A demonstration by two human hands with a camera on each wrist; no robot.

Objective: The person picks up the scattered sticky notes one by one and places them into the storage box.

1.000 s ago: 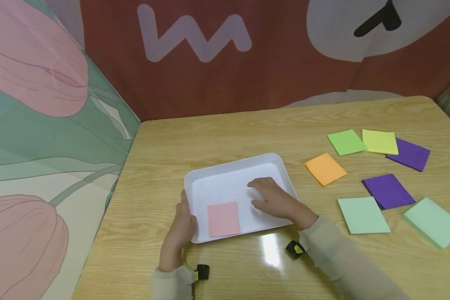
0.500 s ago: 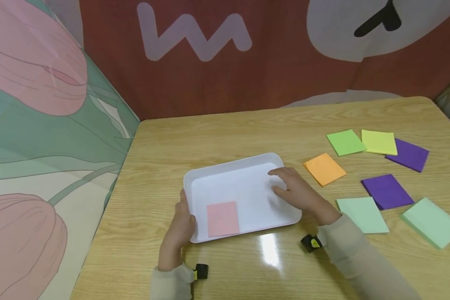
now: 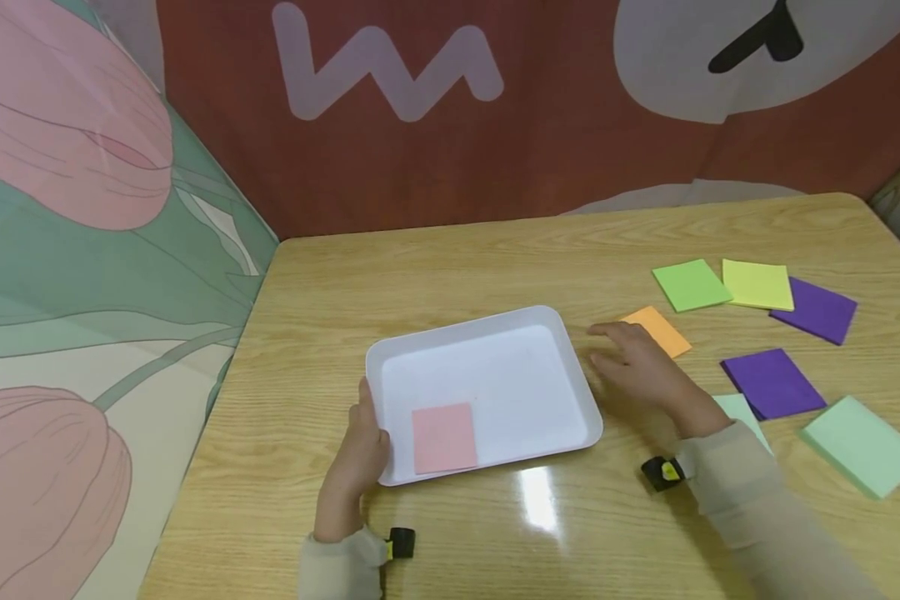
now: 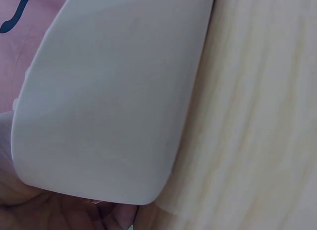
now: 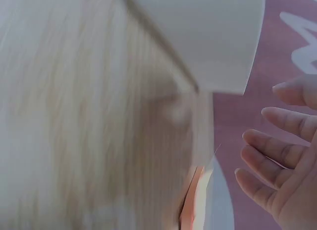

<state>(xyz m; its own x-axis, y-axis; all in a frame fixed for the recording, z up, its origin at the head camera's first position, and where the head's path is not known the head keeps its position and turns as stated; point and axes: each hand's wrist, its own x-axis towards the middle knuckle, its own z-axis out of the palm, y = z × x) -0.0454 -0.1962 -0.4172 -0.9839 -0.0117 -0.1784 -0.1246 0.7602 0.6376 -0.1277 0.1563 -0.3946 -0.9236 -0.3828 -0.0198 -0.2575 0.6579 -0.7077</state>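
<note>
A white tray (image 3: 465, 325) lies on the wooden table with a pink paper pad (image 3: 444, 437) in its front left corner. My left hand (image 3: 360, 454) grips the tray's left front edge, thumb over the rim. The left wrist view shows the tray's underside (image 4: 109, 101) close up, with my palm (image 4: 59, 212) beneath it. My right hand (image 3: 633, 358) hovers just right of the tray with relaxed fingers and holds nothing. It covers part of an orange pad (image 3: 667, 329). In the right wrist view its fingers (image 5: 282, 160) are spread and the tray (image 5: 213, 31) is blurred.
More pads lie at the right: green (image 3: 690, 283), yellow (image 3: 757, 283), two purple (image 3: 821, 310) (image 3: 774, 382), and two mint (image 3: 862, 444) (image 3: 735, 408), one partly under my right sleeve. Patterned fabric walls stand behind and left of the table.
My right hand has left the tray's inside and moved right, over the rim, to the orange pad. The left hand, tray and pink pad have stayed put.
</note>
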